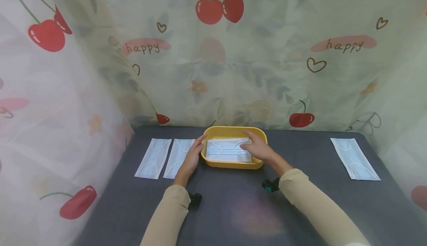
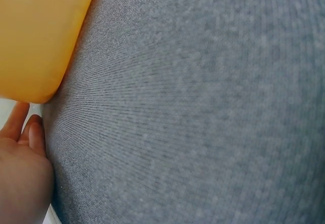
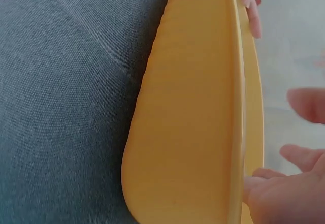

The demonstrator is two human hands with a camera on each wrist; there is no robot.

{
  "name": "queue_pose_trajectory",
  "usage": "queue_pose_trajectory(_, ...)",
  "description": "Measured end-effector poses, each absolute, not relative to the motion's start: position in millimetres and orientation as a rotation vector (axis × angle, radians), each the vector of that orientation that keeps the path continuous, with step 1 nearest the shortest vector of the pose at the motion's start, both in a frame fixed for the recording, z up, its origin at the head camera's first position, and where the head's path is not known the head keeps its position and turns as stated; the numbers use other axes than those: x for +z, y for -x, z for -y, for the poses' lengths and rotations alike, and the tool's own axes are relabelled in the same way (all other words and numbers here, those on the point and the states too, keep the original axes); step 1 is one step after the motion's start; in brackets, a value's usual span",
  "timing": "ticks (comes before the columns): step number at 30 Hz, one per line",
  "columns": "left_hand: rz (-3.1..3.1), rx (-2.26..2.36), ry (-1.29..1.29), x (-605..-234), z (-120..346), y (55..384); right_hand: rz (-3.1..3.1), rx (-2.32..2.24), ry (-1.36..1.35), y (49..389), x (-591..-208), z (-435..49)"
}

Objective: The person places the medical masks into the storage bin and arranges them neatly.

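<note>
A yellow plastic basket (image 1: 233, 165) sits at the back middle of the table, with a light-blue face mask (image 1: 228, 150) lying flat inside it. My left hand (image 1: 192, 158) is at the basket's left end, its extended fingers along the rim. In the left wrist view, that hand (image 2: 23, 168) shows beside the basket's corner (image 2: 35, 46). Over the basket's right end reaches my right hand (image 1: 260, 150), thumb and fingers spread apart, above the mask's right part. The right wrist view shows this hand (image 3: 289, 193) past the basket's rim (image 3: 237, 107), holding nothing.
Two face masks lie side by side left of the basket, the outer mask (image 1: 153, 158) and the inner mask (image 1: 178, 157), close to my left hand. A single mask (image 1: 355, 159) lies far right on the dark grey table (image 1: 227, 209). A cherry-print curtain (image 1: 253, 71) hangs behind.
</note>
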State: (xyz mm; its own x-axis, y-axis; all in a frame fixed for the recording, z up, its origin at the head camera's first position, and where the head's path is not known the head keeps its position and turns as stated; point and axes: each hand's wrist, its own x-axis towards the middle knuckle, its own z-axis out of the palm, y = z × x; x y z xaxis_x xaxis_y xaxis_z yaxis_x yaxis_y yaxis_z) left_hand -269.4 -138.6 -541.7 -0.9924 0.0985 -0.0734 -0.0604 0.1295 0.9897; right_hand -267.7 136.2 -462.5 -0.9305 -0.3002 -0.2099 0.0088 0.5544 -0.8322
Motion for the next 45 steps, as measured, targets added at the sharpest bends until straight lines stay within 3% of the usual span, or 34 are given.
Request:
queue_pose_trajectory(15, -2.266, 1.99, -0.016, -544.8, 140.0, 269.2, -2.804, -0.902, 0.533, 256.2, -460.9, -157.1)
queue_pose_trajectory(26, -2.21, 1.972, -0.04, -528.6, 139.6, 264.4, -2.953, -0.654, 0.503, 247.0, -466.2, -173.5)
queue_pose_trajectory(45, -2.274, 1.98, 0.009, -543.6, 138.4, 269.5, -3.07, -0.356, 0.413, 239.7, -476.4, -217.2)
